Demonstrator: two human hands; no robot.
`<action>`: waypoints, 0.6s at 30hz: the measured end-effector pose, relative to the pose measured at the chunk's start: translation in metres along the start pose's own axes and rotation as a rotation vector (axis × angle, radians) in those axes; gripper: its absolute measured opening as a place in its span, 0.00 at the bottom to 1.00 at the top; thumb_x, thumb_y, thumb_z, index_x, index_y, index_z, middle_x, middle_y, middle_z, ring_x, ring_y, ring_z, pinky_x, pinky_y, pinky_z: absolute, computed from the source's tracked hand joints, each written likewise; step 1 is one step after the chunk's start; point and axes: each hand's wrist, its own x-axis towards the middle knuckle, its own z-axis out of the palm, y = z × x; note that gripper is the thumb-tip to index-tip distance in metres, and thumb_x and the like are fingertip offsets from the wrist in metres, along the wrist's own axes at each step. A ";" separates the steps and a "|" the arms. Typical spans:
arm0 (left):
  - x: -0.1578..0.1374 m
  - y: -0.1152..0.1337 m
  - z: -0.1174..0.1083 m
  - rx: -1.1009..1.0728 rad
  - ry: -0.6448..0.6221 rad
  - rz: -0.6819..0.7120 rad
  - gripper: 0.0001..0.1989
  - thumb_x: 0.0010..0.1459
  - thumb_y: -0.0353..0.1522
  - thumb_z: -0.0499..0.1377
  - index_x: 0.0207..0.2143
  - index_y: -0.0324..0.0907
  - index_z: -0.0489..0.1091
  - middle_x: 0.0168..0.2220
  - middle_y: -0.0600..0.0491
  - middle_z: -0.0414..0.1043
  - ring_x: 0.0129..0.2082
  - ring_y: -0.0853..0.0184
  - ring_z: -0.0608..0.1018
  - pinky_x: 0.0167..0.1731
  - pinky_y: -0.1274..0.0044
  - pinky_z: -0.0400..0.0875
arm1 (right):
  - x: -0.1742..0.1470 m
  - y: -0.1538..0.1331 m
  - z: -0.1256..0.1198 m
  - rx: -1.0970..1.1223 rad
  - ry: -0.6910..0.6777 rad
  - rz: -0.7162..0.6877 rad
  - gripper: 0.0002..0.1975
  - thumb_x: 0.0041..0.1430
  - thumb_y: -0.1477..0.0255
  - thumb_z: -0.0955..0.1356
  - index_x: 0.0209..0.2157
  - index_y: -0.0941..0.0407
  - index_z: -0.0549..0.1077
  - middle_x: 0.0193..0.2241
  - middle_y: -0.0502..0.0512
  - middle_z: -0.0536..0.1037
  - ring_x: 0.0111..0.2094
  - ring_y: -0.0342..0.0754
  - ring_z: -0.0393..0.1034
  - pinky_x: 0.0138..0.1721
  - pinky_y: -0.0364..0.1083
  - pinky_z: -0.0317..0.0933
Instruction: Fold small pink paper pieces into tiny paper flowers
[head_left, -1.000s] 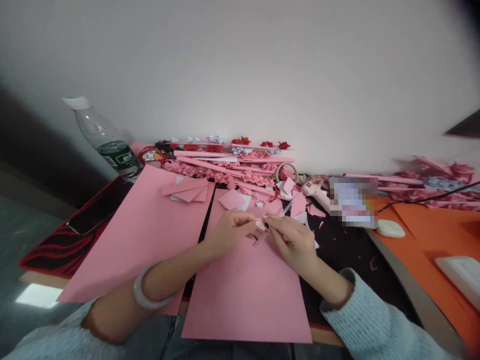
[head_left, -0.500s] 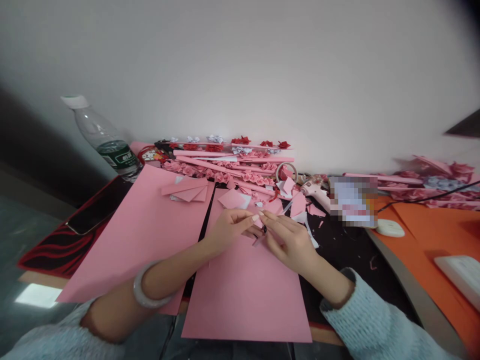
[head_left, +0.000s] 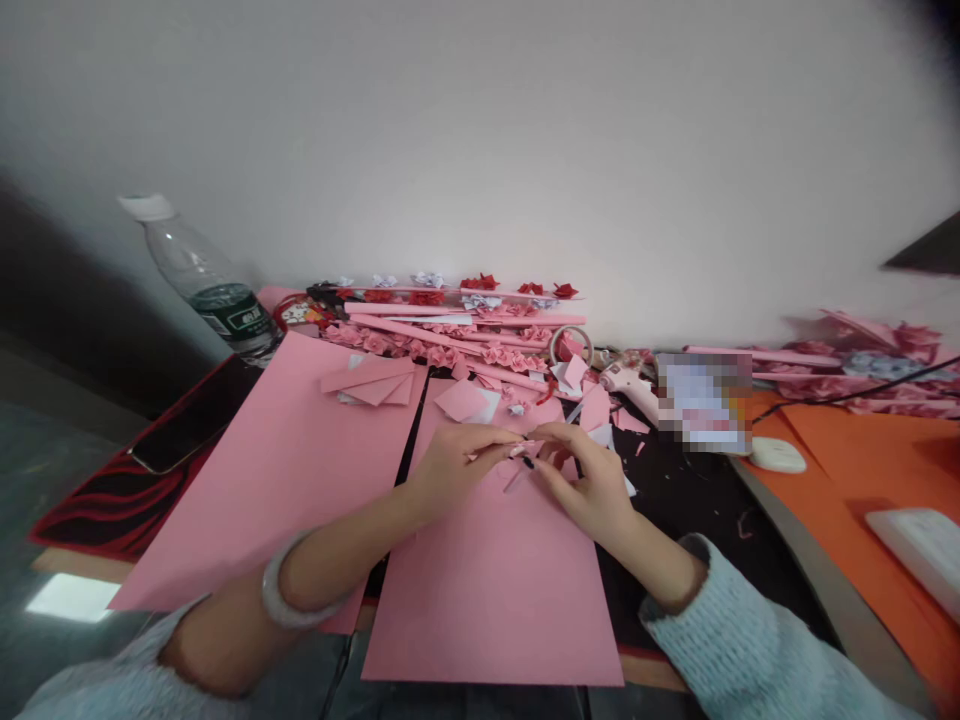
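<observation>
The left hand [head_left: 457, 468] pinches a small pink paper [head_left: 519, 451] between its thumb and fingers. The right hand [head_left: 592, 485] bends its fingers at the other side of this paper; its fingertips are touching it or very near, and I cannot tell whether they also grip. The small paper is above the far half of a pink sheet [head_left: 495, 590], and the fingers partly hide it. To the left lies another pink sheet [head_left: 262, 480], which carries some folded papers [head_left: 367, 382] near its far edge. Behind the hands are paper flowers [head_left: 446, 357], a roll of tape [head_left: 553, 345] and, more to the right, a glue gun [head_left: 637, 390].
</observation>
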 end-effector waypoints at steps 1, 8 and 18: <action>0.000 -0.001 0.000 0.037 0.012 0.070 0.09 0.57 0.30 0.56 0.37 0.40 0.74 0.33 0.52 0.78 0.32 0.70 0.78 0.34 0.80 0.72 | 0.000 0.000 0.000 -0.006 0.004 -0.003 0.10 0.56 0.74 0.65 0.41 0.56 0.66 0.32 0.54 0.74 0.24 0.41 0.68 0.26 0.41 0.64; -0.001 -0.005 0.000 0.191 0.073 0.428 0.10 0.57 0.26 0.55 0.41 0.40 0.73 0.40 0.50 0.77 0.41 0.68 0.78 0.43 0.78 0.73 | 0.001 0.003 0.000 -0.038 0.032 -0.080 0.10 0.55 0.73 0.67 0.39 0.55 0.65 0.34 0.55 0.71 0.29 0.43 0.66 0.26 0.42 0.63; -0.003 -0.004 -0.001 0.221 0.034 0.451 0.12 0.58 0.27 0.53 0.43 0.39 0.72 0.45 0.46 0.74 0.45 0.66 0.76 0.46 0.75 0.72 | 0.001 0.002 0.000 -0.051 0.004 -0.115 0.09 0.57 0.73 0.66 0.39 0.55 0.63 0.30 0.52 0.68 0.26 0.42 0.64 0.25 0.41 0.62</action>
